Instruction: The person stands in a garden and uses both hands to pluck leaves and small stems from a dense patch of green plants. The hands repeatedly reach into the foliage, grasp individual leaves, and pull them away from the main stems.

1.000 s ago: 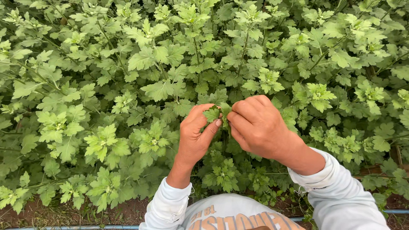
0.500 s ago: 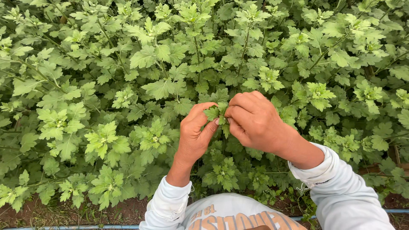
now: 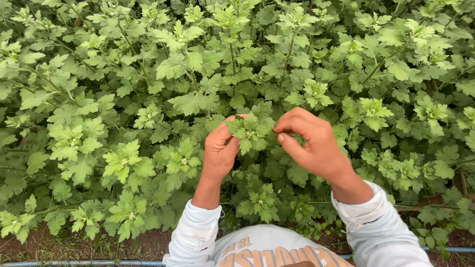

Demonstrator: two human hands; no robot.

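My left hand [image 3: 219,148] holds the leafy tip of a green plant shoot [image 3: 249,129], fingers curled behind and under its leaves. My right hand [image 3: 310,144] hovers just to the right of that shoot, thumb and forefinger pinched together; whether anything small sits between them I cannot tell. Both arms wear pale long sleeves [image 3: 194,232]. The shoot stands among a dense bed of lobed-leaf plants [image 3: 178,64], several with small buds at their tips.
Bare reddish soil [image 3: 59,247] runs along the near edge of the bed, with a thin blue pipe [image 3: 74,263] lying on it. A wooden strip [image 3: 435,200] shows among the plants at the right. My printed shirt [image 3: 277,252] fills the bottom centre.
My right hand has drawn away to the right from the shoot tip, where both hands were pinched together. The shoot's leaves now spread open above my left hand.
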